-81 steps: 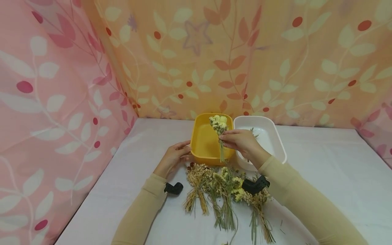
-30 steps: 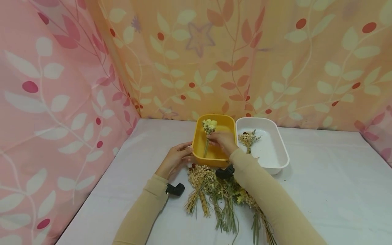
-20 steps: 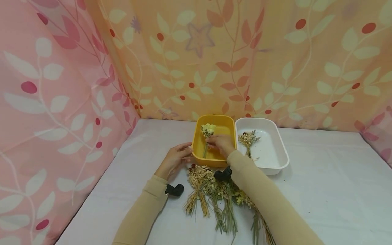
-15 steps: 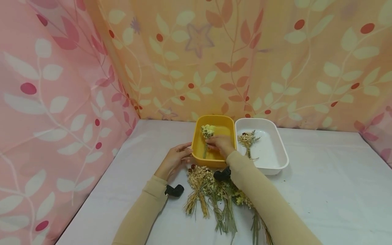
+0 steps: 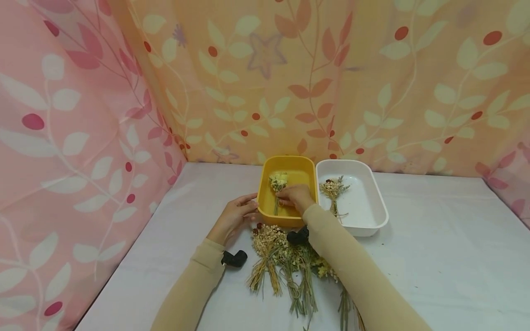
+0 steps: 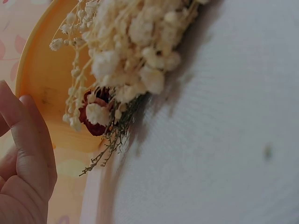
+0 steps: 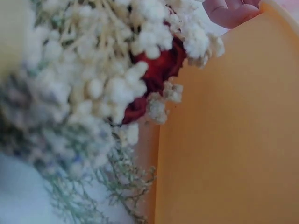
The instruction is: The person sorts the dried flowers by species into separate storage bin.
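we see the right hand (image 5: 297, 196) reaching into the yellow tub (image 5: 281, 221), its thumb and fingers pinching the stems of a yellow-headed bunch (image 5: 278, 180) – low on the stalks, we judge, to spare the brittle blooms. the bunch is inside the tub, head toward the back wall, stems toward the near one; we cannot tell whether it touches the floor.

the left hand (image 5: 233, 216) is fairly wide, fingers nearly straight, their tips against the tub's left side near the front corner. we take that light touch as a way to steady a thin-walled, probably light vessel.

both tubs look like smooth plastic with rounded corners. the white tub (image 5: 358, 204) stands just beside the yellow one, holding a cream bunch (image 5: 331, 189) with its stems toward us.

in front, the loose bunches (image 5: 267, 239) lie on the pale cloth (image 5: 434, 257), heads by the tub and stalks pointing our way – handy for gripping, we suppose. the left wrist view shows papery cream beads, a crumpled dark red flower (image 6: 96, 119) and wispy green sprigs (image 6: 110, 149), all dry and likely to shed.
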Demonstrator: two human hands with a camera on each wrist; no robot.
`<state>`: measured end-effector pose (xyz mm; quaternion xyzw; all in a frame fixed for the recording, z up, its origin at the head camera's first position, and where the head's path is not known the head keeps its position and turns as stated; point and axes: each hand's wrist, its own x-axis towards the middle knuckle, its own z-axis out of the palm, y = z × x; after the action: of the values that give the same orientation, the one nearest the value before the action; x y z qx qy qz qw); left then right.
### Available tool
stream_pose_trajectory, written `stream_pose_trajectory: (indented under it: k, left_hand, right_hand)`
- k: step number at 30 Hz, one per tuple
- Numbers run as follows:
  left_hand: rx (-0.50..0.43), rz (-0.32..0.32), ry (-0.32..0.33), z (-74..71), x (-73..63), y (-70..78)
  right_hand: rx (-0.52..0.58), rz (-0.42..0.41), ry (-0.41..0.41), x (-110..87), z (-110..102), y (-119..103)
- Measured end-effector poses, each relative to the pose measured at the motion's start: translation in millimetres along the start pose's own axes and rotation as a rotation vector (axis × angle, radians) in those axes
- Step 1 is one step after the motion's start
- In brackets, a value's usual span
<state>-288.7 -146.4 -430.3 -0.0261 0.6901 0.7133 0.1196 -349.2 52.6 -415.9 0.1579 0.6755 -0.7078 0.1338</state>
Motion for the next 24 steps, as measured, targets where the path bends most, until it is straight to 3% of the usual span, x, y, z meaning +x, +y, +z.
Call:
stream_pose_trajectory:
  k: [12,24]
  left_hand:
    - [-0.020,-0.015,-0.011,-0.1,-1.1,0.3]
    - [-0.046,-0.021,-0.006,-0.1,-0.3,1.1]
  right_hand:
    - [-0.085,0.032,0.041,-0.7,-0.3,-2.6]
    - [-0.073,0.029,0.008,-7.4,-2.4,-5.6]
